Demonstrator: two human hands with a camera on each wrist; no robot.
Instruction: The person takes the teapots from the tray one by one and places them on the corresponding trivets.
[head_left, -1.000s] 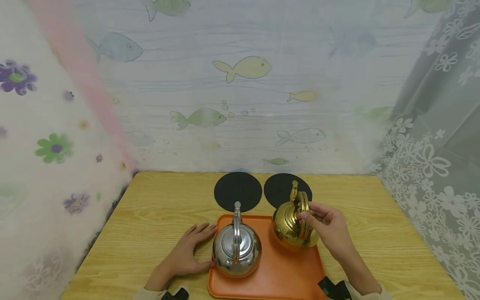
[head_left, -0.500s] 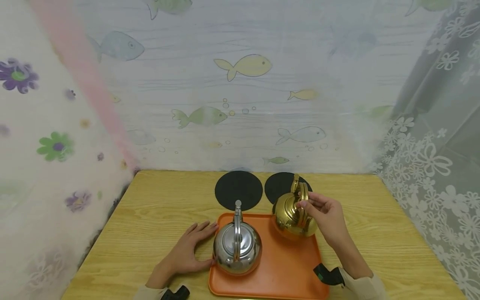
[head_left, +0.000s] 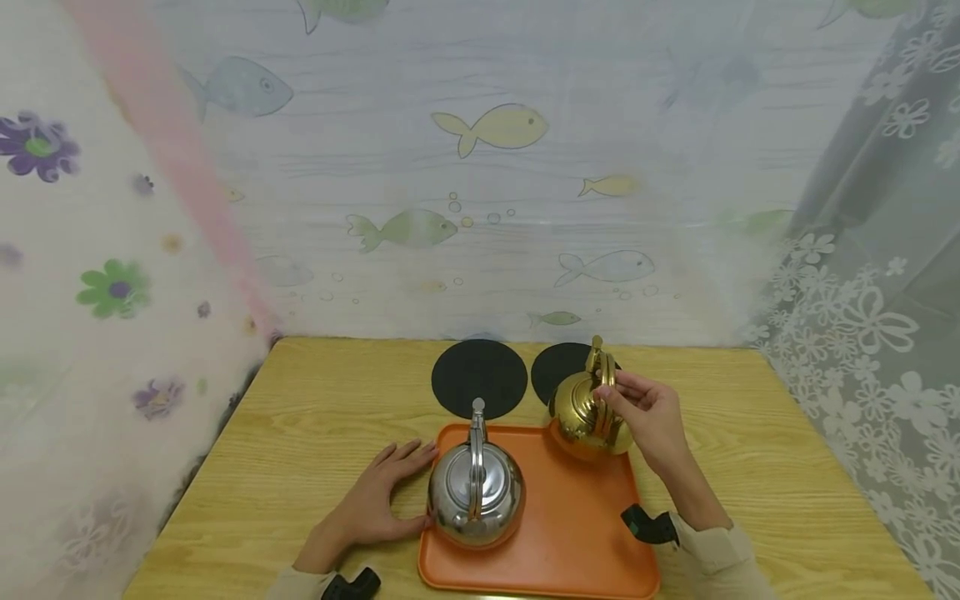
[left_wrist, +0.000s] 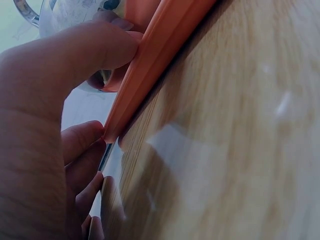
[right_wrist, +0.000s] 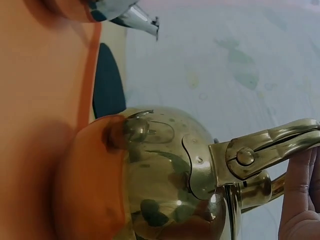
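My right hand (head_left: 651, 417) grips the upright handle of a shiny gold teapot (head_left: 581, 417), whose spout points to the back. The pot hangs over the back right corner of an orange tray (head_left: 577, 533), its spout overlapping a black disc. In the right wrist view the gold pot (right_wrist: 170, 170) shows its handle hinge, with fingers under the handle. A silver teapot (head_left: 480, 492) stands on the left part of the tray. My left hand (head_left: 375, 496) lies at the tray's left side, fingers spread; in the left wrist view the thumb and fingertips touch the tray's rim (left_wrist: 145, 65).
Two black round mats (head_left: 480, 379) lie at the back of the wooden table (head_left: 315, 417); the gold pot partly covers the right mat (head_left: 558, 371). Fish-patterned sheeting (head_left: 487, 233) closes off the back, and a lace curtain (head_left: 862, 333) hangs at the right.
My right hand has carried the gold teapot away from me, toward the right black mat. The left hand and the silver teapot have stayed in place.
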